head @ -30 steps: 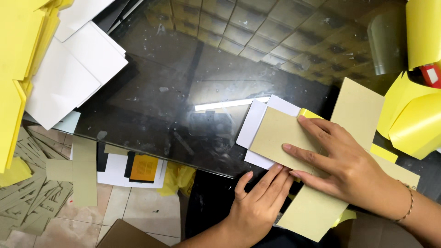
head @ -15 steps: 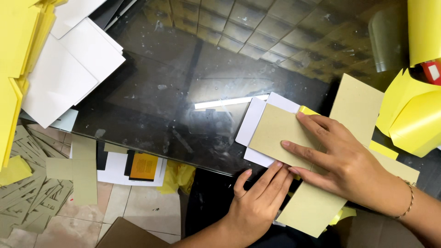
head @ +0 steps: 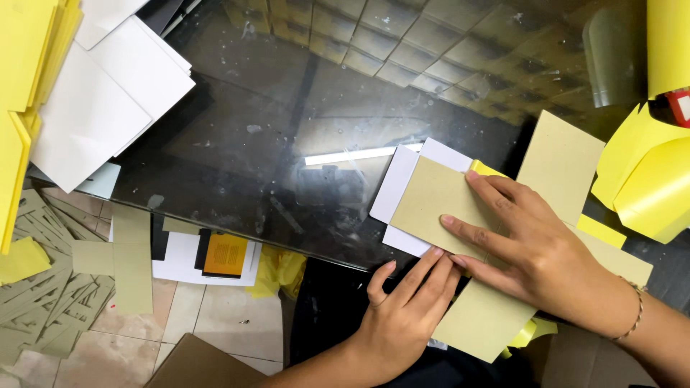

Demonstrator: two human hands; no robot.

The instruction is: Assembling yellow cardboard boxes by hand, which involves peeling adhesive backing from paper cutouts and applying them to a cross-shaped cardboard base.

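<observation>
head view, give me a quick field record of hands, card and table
right hand: flat on the tan card, fingers spread
left hand: fingers at the card's near edge
tan card: lies on a white sheet
table: dark reflective glass
left side: white sheets, yellow paper
floor: tan offcuts

Card on sheet, on glass table; paper stack far left; right hand on card.
</observation>
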